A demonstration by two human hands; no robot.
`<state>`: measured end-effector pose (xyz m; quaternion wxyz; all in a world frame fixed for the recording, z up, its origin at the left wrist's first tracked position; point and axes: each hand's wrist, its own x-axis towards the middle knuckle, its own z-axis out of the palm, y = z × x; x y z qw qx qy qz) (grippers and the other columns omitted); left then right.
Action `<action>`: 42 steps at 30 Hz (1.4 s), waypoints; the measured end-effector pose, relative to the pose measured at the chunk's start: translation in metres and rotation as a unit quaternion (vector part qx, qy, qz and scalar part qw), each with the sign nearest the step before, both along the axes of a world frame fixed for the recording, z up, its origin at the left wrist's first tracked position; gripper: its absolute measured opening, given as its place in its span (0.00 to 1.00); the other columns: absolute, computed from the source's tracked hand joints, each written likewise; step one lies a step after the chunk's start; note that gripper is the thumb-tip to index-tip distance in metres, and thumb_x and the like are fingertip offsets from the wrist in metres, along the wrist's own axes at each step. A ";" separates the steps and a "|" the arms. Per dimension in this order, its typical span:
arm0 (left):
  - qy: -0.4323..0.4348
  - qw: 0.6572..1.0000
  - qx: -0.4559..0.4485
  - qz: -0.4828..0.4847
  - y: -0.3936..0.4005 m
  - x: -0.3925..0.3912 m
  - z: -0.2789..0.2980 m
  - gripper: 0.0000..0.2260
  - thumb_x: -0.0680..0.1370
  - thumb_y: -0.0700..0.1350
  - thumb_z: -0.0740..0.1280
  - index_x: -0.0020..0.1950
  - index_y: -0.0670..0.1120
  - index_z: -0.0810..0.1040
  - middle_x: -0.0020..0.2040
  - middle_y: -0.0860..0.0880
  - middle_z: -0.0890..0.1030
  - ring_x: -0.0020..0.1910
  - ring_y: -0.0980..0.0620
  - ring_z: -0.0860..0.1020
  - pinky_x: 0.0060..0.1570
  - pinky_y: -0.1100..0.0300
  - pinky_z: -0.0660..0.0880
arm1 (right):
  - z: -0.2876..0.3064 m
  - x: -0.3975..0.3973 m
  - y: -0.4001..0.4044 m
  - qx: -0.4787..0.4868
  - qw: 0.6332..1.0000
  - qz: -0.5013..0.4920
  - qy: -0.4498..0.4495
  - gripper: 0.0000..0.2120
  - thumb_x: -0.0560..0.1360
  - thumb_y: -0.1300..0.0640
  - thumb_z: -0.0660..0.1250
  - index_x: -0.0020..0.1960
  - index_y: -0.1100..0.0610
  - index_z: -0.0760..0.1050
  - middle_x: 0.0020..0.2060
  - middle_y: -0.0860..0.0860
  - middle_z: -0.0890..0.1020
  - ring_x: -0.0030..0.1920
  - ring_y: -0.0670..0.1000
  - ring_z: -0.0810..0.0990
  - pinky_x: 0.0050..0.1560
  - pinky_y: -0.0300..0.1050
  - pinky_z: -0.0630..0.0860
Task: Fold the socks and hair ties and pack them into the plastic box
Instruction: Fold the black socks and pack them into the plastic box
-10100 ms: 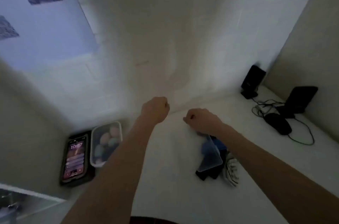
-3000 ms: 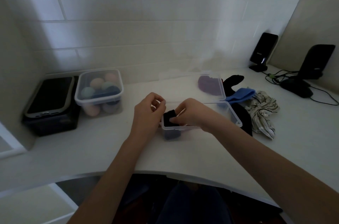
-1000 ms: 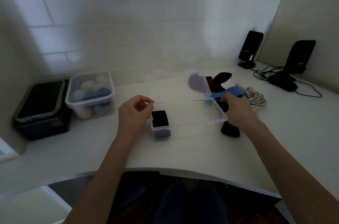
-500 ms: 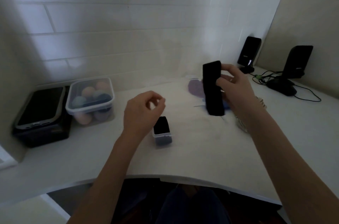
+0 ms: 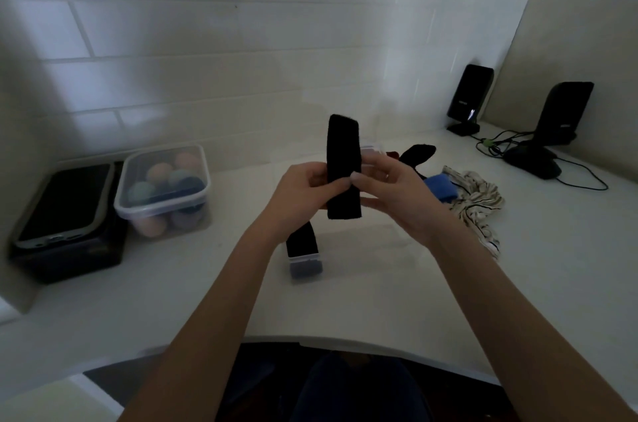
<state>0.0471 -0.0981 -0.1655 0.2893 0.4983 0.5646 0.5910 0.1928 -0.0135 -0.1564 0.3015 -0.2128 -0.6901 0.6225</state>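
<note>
Left hand (image 5: 300, 193) has now joined the right hand (image 5: 386, 187). Both pinch the black sock (image 5: 343, 166) upright above the box (image 5: 305, 261).

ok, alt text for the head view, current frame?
Both hands, left hand and right hand, hold a black sock upright above a white desk. Below sits an open clear plastic box with one dark folded item; a striped scrunchie and blue fabric lie right, a lidded container left.

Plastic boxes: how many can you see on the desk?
2. One closed plastic box of colored balls sits at left beside the phone. One clear open box with something black inside sits below the hands, mostly hidden.
</note>
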 end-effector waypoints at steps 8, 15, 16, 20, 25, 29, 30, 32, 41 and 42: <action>0.025 0.999 0.008 -0.032 -0.002 -0.002 0.001 0.10 0.74 0.52 0.68 0.50 0.49 0.82 0.43 0.53 0.86 0.44 0.54 0.84 0.39 0.64 0.78 | -0.002 -0.002 -0.003 -0.031 0.999 0.008 0.020 0.14 0.76 0.59 0.66 0.61 0.56 0.75 0.51 0.54 0.80 0.55 0.57 0.78 0.57 0.56 0.71; 0.092 0.994 -0.031 -0.056 -0.002 0.002 0.002 0.10 0.80 0.46 0.60 0.41 0.53 0.78 0.35 0.57 0.82 0.37 0.61 0.82 0.36 0.66 0.77 | -0.001 0.000 -0.002 -0.050 0.995 0.048 0.070 0.18 0.73 0.66 0.66 0.61 0.54 0.75 0.54 0.53 0.80 0.55 0.56 0.76 0.54 0.57 0.66; 0.102 0.993 -0.033 -0.058 -0.002 0.002 0.002 0.10 0.80 0.46 0.60 0.41 0.52 0.77 0.36 0.57 0.82 0.37 0.61 0.81 0.36 0.66 0.77 | -0.002 0.000 -0.002 -0.042 0.995 0.051 0.071 0.16 0.73 0.66 0.65 0.59 0.54 0.77 0.53 0.53 0.81 0.56 0.57 0.76 0.56 0.60 0.67; 0.072 0.995 -0.036 -0.056 -0.003 -0.002 0.002 0.09 0.79 0.44 0.62 0.43 0.49 0.80 0.34 0.57 0.81 0.37 0.57 0.81 0.37 0.61 0.78 | 0.000 0.003 -0.002 0.010 0.998 0.039 0.055 0.15 0.72 0.68 0.65 0.51 0.52 0.82 0.47 0.51 0.83 0.52 0.54 0.79 0.54 0.56 0.70; 0.029 0.998 -0.034 -0.033 -0.006 -0.006 0.005 0.10 0.78 0.36 0.60 0.51 0.44 0.81 0.42 0.42 0.84 0.40 0.46 0.83 0.36 0.56 0.80 | 0.009 0.003 -0.005 0.185 0.982 0.036 0.021 0.18 0.70 0.70 0.68 0.53 0.51 0.81 0.47 0.44 0.79 0.50 0.40 0.77 0.53 0.35 0.74; -0.007 0.998 -0.049 -0.041 -0.009 -0.004 0.007 0.11 0.78 0.37 0.59 0.55 0.43 0.79 0.43 0.43 0.84 0.41 0.47 0.84 0.37 0.56 0.81 | 0.011 0.001 -0.006 0.230 0.973 0.015 -0.005 0.17 0.71 0.69 0.69 0.51 0.49 0.81 0.49 0.44 0.77 0.54 0.40 0.75 0.60 0.36 0.71; -0.018 0.997 -0.053 -0.044 -0.010 -0.003 0.008 0.11 0.79 0.38 0.59 0.55 0.44 0.79 0.41 0.46 0.84 0.40 0.47 0.84 0.35 0.57 0.80 | 0.012 0.000 -0.007 0.228 0.974 0.009 -0.007 0.16 0.71 0.69 0.69 0.51 0.51 0.81 0.49 0.45 0.77 0.54 0.41 0.75 0.61 0.38 0.72; -0.037 0.997 -0.056 -0.045 -0.011 -0.003 0.009 0.10 0.79 0.39 0.58 0.53 0.45 0.79 0.39 0.47 0.85 0.38 0.46 0.84 0.33 0.57 0.80 | 0.013 0.000 -0.009 0.224 0.975 0.002 -0.007 0.15 0.71 0.70 0.68 0.52 0.54 0.80 0.50 0.47 0.76 0.55 0.44 0.74 0.61 0.41 0.73; -0.116 0.989 -0.063 -0.070 -0.013 -0.002 0.007 0.10 0.80 0.46 0.59 0.54 0.47 0.79 0.50 0.44 0.84 0.47 0.44 0.84 0.47 0.51 0.81 | 0.013 0.001 -0.013 0.255 0.966 -0.029 -0.039 0.20 0.73 0.73 0.62 0.51 0.50 0.80 0.54 0.52 0.74 0.59 0.49 0.72 0.59 0.38 0.71; -0.130 0.986 -0.062 -0.088 -0.015 -0.003 0.007 0.09 0.78 0.47 0.62 0.55 0.48 0.78 0.50 0.45 0.84 0.48 0.44 0.83 0.48 0.52 0.81 | 0.013 0.001 -0.014 0.258 0.964 -0.038 -0.043 0.21 0.74 0.73 0.60 0.51 0.50 0.80 0.54 0.52 0.74 0.58 0.48 0.73 0.58 0.38 0.71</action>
